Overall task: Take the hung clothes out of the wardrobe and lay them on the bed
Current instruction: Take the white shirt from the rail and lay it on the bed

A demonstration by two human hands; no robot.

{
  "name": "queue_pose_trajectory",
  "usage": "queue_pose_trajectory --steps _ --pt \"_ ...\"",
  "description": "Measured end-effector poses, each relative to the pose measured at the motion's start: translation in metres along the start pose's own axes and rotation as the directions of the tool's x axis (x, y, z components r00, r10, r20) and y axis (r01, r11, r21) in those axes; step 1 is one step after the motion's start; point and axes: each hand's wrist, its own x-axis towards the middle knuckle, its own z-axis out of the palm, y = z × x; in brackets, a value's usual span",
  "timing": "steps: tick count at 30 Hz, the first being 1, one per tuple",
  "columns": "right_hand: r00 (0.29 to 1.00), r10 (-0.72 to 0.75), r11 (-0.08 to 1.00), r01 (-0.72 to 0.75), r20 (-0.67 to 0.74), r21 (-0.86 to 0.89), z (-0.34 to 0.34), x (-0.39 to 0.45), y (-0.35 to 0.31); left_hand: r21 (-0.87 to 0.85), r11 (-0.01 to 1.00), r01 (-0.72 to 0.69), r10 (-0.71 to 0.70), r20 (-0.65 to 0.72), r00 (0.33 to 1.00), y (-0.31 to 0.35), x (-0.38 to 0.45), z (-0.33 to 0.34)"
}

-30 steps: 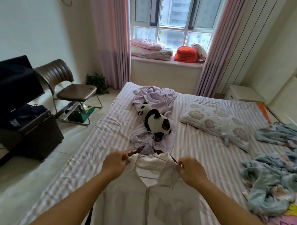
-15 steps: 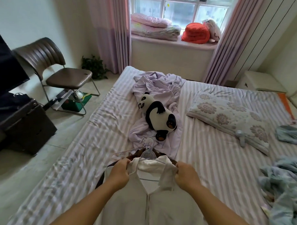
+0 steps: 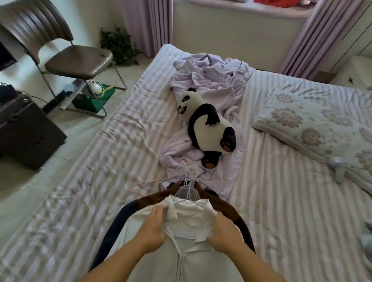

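At the upper left of the frame a brown chair (image 3: 57, 45) is standing on the floor, and below it, at the left edge, a dark cabinet (image 3: 23, 131) is sitting beside the bed (image 3: 91, 179). The striped bed is filling the middle and right of the frame. Near the lower middle your left hand (image 3: 154, 226) is gripping the left side of the collar of a white shirt (image 3: 190, 221), with the fingers curled into the cloth. The shirt is lying on top of a dark brown garment (image 3: 231, 210), and the pale hangers (image 3: 185, 185) are sticking out just above the collar. Above them, in the middle of the frame, a toy panda (image 3: 206, 129) is lying on a crumpled lilac sheet (image 3: 214, 78). Your right hand (image 3: 226, 233) is clutching the right side of the collar, a little apart from the left one. At the right a flowered pillow (image 3: 320, 124) is resting on the bed.
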Motion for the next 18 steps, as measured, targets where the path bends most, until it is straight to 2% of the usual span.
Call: queue_pose_trajectory --steps 4,9,13,18 --pt "0.999 -0.005 0.992 0.011 0.052 -0.127 0.009 0.021 0.005 -0.027 0.999 0.045 -0.045 -0.011 0.999 -0.010 0.013 0.010" --pt "0.999 -0.047 0.974 0.047 0.005 -0.220 0.018 0.026 0.011 0.200 0.975 0.095 -0.088 -0.043 0.995 -0.005 0.014 0.014" --pt "0.999 -0.031 0.992 0.032 0.010 -0.121 0.017 0.016 0.007 0.274 0.943 0.188 -0.173 -0.079 0.982 0.008 0.014 0.008" --pt "0.995 -0.082 0.996 0.083 -0.048 0.015 -0.003 -0.016 -0.010 0.306 0.941 0.146 -0.119 -0.107 0.987 0.027 -0.009 -0.019"
